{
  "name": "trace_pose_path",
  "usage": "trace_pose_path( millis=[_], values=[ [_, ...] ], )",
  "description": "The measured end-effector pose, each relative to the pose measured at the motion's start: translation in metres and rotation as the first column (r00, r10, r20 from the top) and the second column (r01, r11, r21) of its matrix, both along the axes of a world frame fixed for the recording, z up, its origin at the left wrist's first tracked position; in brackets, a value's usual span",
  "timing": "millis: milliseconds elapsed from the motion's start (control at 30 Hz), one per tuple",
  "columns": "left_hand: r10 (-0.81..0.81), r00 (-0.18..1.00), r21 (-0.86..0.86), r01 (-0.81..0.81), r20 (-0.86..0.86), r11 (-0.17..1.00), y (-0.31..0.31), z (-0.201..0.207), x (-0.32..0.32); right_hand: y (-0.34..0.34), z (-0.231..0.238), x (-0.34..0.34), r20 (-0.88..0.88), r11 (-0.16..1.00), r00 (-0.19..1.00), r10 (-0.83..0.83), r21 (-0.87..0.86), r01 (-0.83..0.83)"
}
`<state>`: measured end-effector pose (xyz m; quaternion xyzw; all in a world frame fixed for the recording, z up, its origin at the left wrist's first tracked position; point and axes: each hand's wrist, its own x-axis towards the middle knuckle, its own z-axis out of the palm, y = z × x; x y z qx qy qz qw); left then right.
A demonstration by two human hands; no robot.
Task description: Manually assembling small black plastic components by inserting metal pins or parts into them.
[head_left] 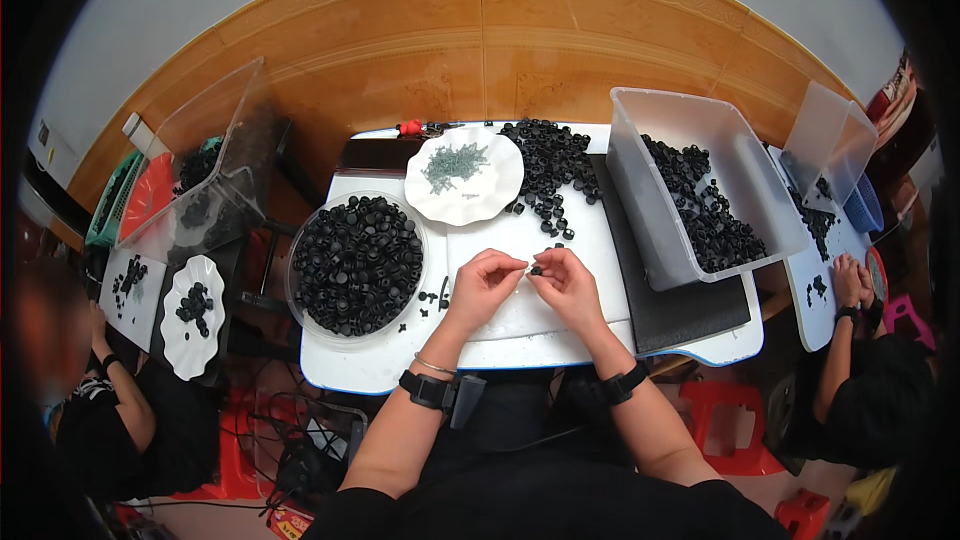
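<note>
Over the white table (460, 350), my two hands almost meet at the fingertips. A small black plastic cap-like part (537, 271) is pinched in my right hand (568, 287). Thumb and forefinger of my left hand (485, 287) are pressed together just beside it; whatever they hold is too small to name. Beyond them, a white wavy-edged plate (480, 205) bears a pile of small clear greenish pieces (455, 167). To the left stands a round clear tub (293, 292) full of black caps (360, 265). Loose black parts (545, 160) are heaped right of the plate.
On the right, a large translucent bin (640, 210) of black parts stands on a dark mat (690, 325). A red-handled tool (410, 127) lies at the back edge. Co-workers sit at both sides, near a clear bin (200, 190), another wavy plate (190, 355) and red stools (725, 420).
</note>
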<state>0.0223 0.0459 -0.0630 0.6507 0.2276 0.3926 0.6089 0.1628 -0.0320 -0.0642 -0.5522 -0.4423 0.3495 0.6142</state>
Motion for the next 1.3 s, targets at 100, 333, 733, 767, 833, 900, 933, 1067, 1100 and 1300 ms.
trace_pose_path(
  millis=[100, 333, 733, 767, 833, 900, 933, 1067, 1100, 1300],
  values=[
    [-0.012, 0.999, 0.025, 0.013, -0.048, 1.0, -0.002, 0.001, 0.0, -0.002, -0.001, 0.0, -0.03, 0.999, 0.999, 0.035, 0.005, -0.035],
    [0.061, 0.996, 0.164, -0.05, -0.06, 0.985, -0.004, -0.001, 0.001, -0.006, 0.005, -0.001, -0.031, 0.998, 0.998, 0.048, -0.044, -0.049],
    [0.192, 0.973, 0.367, -0.134, -0.128, 0.921, -0.011, 0.006, 0.003, -0.006, 0.004, 0.002, 0.01, 0.998, 0.999, 0.035, -0.046, -0.035],
    [0.218, 0.968, 0.404, -0.151, -0.124, 0.902, -0.011, 0.006, 0.003, -0.006, 0.004, 0.001, 0.014, 0.998, 0.999, 0.032, -0.049, -0.032],
    [0.219, 0.966, 0.414, -0.146, -0.135, 0.899, -0.012, 0.007, 0.003, -0.005, 0.003, 0.0, 0.014, 0.999, 1.0, 0.006, -0.035, -0.006],
    [0.221, 0.964, 0.423, -0.141, -0.146, 0.895, -0.013, 0.008, 0.002, -0.005, 0.003, -0.001, 0.015, 1.0, 1.0, -0.019, -0.021, 0.019],
    [0.225, 0.964, 0.434, -0.142, -0.145, 0.89, -0.013, 0.009, 0.002, -0.005, 0.003, -0.001, 0.009, 1.0, 1.0, -0.022, -0.013, 0.022],
    [0.23, 0.968, 0.463, -0.158, -0.103, 0.872, -0.013, 0.008, 0.003, -0.006, 0.003, -0.001, 0.04, 0.999, 0.999, -0.022, -0.03, 0.023],
    [0.228, 0.968, 0.462, -0.157, -0.103, 0.873, -0.013, 0.008, 0.003, -0.007, 0.003, 0.0, 0.041, 0.999, 0.999, -0.024, -0.031, 0.025],
    [0.22, 0.972, 0.456, -0.157, -0.086, 0.876, -0.011, 0.007, 0.008, -0.007, 0.001, 0.004, 0.022, 0.999, 1.0, 0.003, -0.035, -0.002]
  ],
)
